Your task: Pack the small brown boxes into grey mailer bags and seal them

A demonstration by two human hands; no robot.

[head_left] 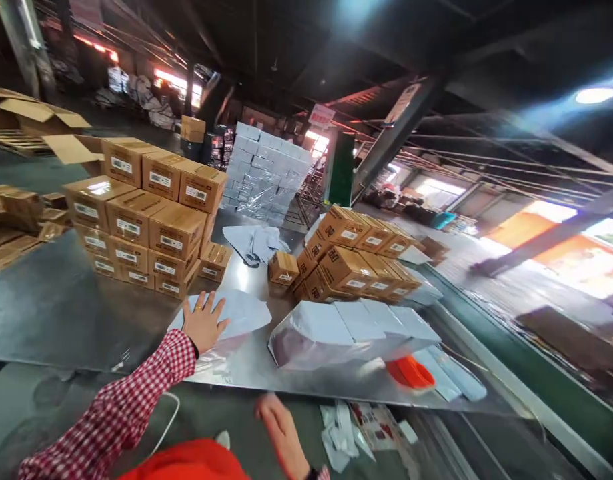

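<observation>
Bagging seems underway: left hand [204,325] lies spread flat on a grey mailer bag [233,313]; right hand [282,430] hovers open, empty; next, probably, gripping that bag's edge.

Pale grey plastic mailer bag [233,317]: flat, slightly crumpled, lies near front edge of metal surface [61,313], under spread left hand [203,323], pressed palm-down.

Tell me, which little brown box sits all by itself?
The small cardboard box between the two stacks. It stands alone on the metal table, touching neither pile, beside the crumpled grey bags.
</observation>
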